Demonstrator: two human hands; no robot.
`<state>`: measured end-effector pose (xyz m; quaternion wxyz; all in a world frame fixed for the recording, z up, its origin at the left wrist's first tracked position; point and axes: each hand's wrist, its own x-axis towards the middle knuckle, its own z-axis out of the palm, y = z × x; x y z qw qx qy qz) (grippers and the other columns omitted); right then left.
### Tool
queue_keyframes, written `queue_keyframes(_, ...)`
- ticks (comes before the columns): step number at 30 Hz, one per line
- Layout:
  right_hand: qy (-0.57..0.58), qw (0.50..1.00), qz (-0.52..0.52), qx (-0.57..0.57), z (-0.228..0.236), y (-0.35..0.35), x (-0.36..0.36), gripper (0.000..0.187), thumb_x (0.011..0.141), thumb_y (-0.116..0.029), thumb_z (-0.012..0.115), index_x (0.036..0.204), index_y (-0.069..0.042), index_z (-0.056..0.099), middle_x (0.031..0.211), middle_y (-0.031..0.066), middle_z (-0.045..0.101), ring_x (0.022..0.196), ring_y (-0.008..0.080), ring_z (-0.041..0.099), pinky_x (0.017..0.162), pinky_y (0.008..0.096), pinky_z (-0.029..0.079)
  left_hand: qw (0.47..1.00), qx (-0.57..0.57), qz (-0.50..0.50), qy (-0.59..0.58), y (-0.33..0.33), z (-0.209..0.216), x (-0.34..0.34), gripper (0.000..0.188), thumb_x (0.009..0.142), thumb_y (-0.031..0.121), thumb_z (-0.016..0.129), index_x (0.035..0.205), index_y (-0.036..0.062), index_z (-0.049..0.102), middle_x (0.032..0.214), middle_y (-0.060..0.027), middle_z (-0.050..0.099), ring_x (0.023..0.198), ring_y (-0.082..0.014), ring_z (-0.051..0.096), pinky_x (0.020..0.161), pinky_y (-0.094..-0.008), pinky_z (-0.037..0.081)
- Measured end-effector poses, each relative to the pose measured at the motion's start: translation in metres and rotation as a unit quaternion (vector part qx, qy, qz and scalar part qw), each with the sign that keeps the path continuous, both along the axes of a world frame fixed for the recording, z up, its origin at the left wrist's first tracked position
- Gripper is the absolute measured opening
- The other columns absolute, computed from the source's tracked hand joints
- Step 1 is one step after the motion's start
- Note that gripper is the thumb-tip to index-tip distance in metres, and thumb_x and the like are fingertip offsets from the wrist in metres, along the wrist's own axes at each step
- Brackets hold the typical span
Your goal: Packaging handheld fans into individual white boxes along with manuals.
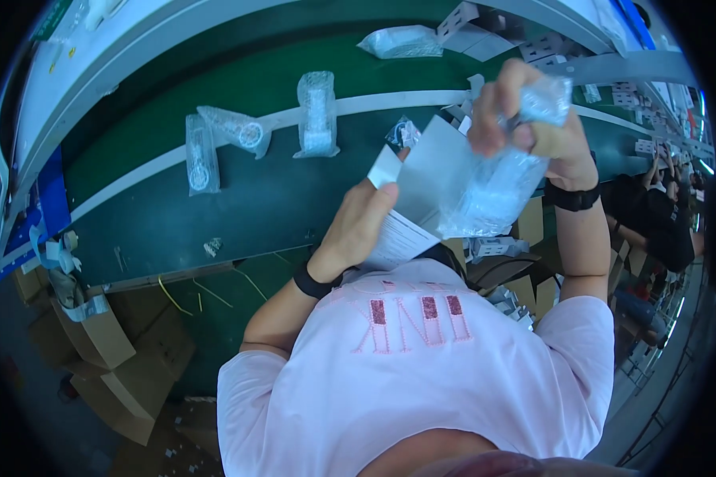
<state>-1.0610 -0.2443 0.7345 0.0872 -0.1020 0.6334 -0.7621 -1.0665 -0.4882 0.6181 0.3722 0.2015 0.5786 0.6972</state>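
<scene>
My left hand (358, 222) is closed around a white cardboard box (433, 163), its thumb on a raised flap. Printed lines cover the box's lower face, and its flaps stand open. At the right side of the box, a packet in clear bubble wrap (497, 195) hangs from my right hand (529, 119). The fingers of that hand are bent round the packet's upper end, and some wrap bulges above them. The packet's lower end overlaps the box; I cannot tell whether it is inside. What the wrap holds is too blurred to name.
Three bubble-wrapped items, one an upright packet (317, 115), lie on the green bench. Farther back are another wrapped packet (402, 41) and white boxes (485, 40). A small clear bag (404, 133) is beyond my left hand. Brown cartons (103, 334) stand lower left; a person in black (652, 215) is at right.
</scene>
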Motion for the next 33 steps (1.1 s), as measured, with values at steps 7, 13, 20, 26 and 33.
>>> queue_keyframes(7, 0.248, 0.959, -0.102, -0.091, 0.003, 0.002, 0.021, 0.024, 0.082, -0.012, 0.065, 0.101, -0.009, 0.051, 0.084, 0.0102, 0.059, 0.076, 0.0231, 0.057, 0.074, 0.0365, 0.048, 0.992, -0.018, -0.102, 0.075, 0.012, 0.02, 0.007, 0.055, 0.098, 0.033, 0.033, 0.132, -0.0083, 0.042, 0.119, -0.0256, 0.056, 0.107, -0.0328, 0.056, 0.094, -0.0343, 0.039)
queue_keyframes(13, 0.026, 0.996, 0.0, -0.086, -0.023, -0.015, 0.055, 0.023, 0.083, -0.018, 0.07, 0.092, -0.011, 0.049, 0.091, 0.0122, 0.058, 0.089, 0.0241, 0.056, 0.079, 0.0419, 0.045, 0.99, -0.051, -0.124, 0.053, 0.012, 0.018, 0.008, 0.055, 0.096, 0.032, 0.035, 0.131, -0.0091, 0.043, 0.13, -0.0259, 0.05, 0.111, -0.0353, 0.054, 0.096, -0.0385, 0.039)
queue_keyframes(20, 0.135, 0.988, -0.069, -0.027, -0.026, -0.027, 0.046, 0.014, 0.084, -0.013, 0.069, 0.092, -0.012, 0.057, 0.096, 0.0122, 0.059, 0.094, 0.028, 0.057, 0.093, 0.0478, 0.042, 0.998, 0.031, -0.054, 0.004, 0.006, -0.013, 0.008, 0.06, 0.093, 0.041, 0.037, 0.127, -0.0076, 0.048, 0.133, -0.022, 0.049, 0.116, -0.0293, 0.052, 0.096, -0.0373, 0.039)
queue_keyframes(26, 0.13, 0.875, -0.07, 0.461, -0.033, -0.041, 0.058, 0.052, 0.078, -0.022, 0.07, 0.126, -0.01, 0.053, 0.121, 0.0164, 0.046, 0.104, 0.0334, 0.051, 0.091, 0.0439, 0.042, 0.992, 0.061, 0.075, -0.075, -0.005, -0.034, 0.013, 0.072, 0.089, 0.047, 0.031, 0.138, -0.006, 0.035, 0.14, -0.0168, 0.041, 0.129, -0.0284, 0.039, 0.109, -0.0392, 0.028)
queue_keyframes(33, 0.163, 0.822, -0.015, 0.546, -0.038, -0.038, 0.075, 0.042, 0.073, -0.017, 0.071, 0.112, -0.005, 0.06, 0.105, 0.0095, 0.055, 0.097, 0.0259, 0.053, 0.085, 0.0352, 0.042, 0.986, 0.057, 0.152, 0.035, 0.017, -0.031, 0.004, 0.066, 0.089, 0.038, 0.039, 0.132, -0.0109, 0.043, 0.132, -0.0197, 0.051, 0.114, -0.0267, 0.054, 0.097, -0.0365, 0.041)
